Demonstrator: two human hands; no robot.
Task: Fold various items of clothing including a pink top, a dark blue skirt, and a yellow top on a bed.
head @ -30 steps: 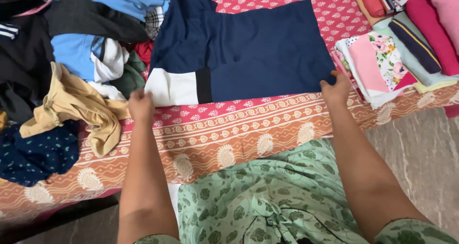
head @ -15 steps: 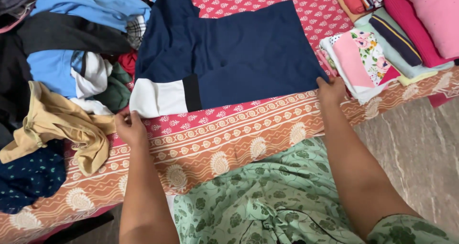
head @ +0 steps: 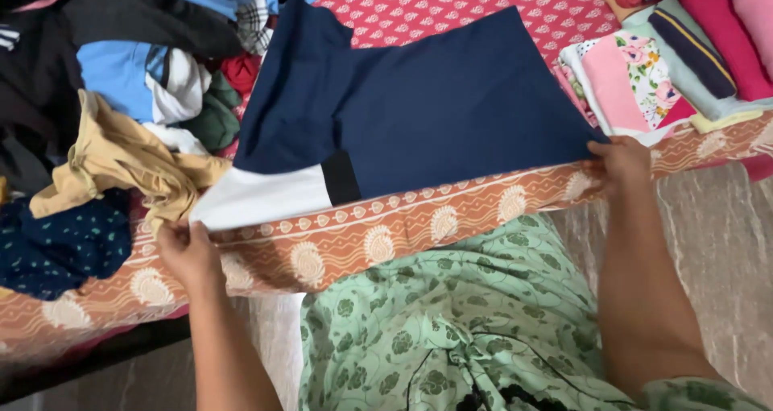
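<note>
Navy garment, laid flat on bedspread

Navy garment (head: 427, 109) with white and black panel at its near-left corner; lies flat on the red-and-orange printed bedspread (head: 378, 242), long axis left to right along the edge. Left hand (head: 187, 250) pinches the white corner; right hand (head: 622, 160) pinches the opposite corner.

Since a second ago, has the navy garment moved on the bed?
Yes. The navy garment has slid toward the bed's near edge: its hem now overlaps the orange border, pulled by both hands.

One camera sits on the person's head, looking down from close at the bed (head: 451, 226) edge and both arms.
</note>
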